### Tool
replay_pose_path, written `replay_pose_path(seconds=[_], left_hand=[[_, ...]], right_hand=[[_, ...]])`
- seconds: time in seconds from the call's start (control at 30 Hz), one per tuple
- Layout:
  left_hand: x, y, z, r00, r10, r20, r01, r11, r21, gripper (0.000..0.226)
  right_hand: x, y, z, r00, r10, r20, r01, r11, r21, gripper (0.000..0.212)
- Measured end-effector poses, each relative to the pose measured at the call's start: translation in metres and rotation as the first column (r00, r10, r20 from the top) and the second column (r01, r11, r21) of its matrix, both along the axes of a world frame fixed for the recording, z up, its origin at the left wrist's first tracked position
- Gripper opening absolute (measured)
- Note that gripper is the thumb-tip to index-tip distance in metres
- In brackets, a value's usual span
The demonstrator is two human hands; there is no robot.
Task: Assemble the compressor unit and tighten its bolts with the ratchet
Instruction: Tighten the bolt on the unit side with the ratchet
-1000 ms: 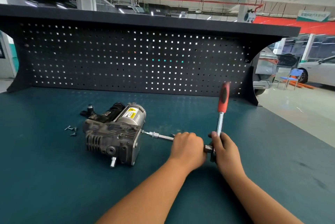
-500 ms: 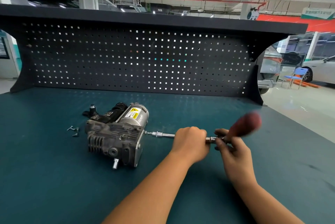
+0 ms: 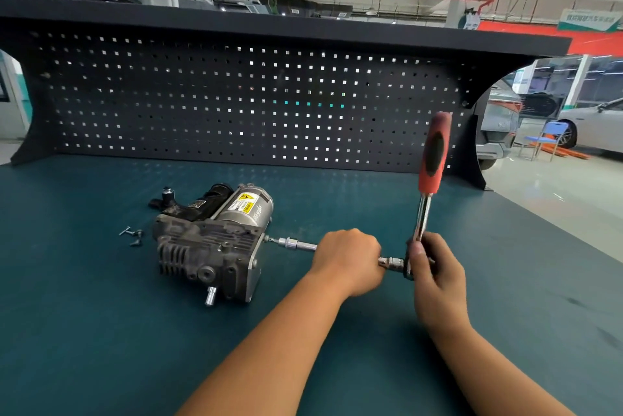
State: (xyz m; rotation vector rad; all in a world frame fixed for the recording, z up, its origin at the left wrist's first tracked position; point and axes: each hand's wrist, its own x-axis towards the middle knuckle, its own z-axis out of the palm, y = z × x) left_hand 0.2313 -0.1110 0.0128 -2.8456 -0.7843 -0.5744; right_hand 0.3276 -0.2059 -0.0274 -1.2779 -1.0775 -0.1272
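Compressor (image 3: 215, 247) sits at 9 o'clock of my hands; left hand (image 3: 347, 259) wraps the extension bar (image 3: 296, 244), right hand (image 3: 433, 275) grips the ratchet (image 3: 426, 210) head. I fear the socket slipping off the bolt if the bar tilts

Dark teal matte desk (image 3: 84, 331) carries grey cast-metal compressor unit (image 3: 210, 243) left of the fingers (image 3: 362, 247); small loose metal bolts (image 3: 132, 236) just beyond it, farther left.
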Motion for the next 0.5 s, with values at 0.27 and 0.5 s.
replay_pose_path(seconds=[0.27, 0.5], left_hand=[[-0.003, -0.003, -0.002, 0.999, 0.015, -0.038, -0.016, 1.0, -0.023, 0.02], [-0.001, -0.004, -0.004, 0.996, 0.009, -0.09, -0.009, 1.0, 0.006, 0.022]], right_hand=[[0.001, 0.008, 0.0, 0.988, -0.106, -0.115, 0.094, 0.99, -0.105, 0.034], [0.005, 0.009, -0.001, 0.953, -0.111, -0.28, 0.047, 0.973, -0.225, 0.034]])
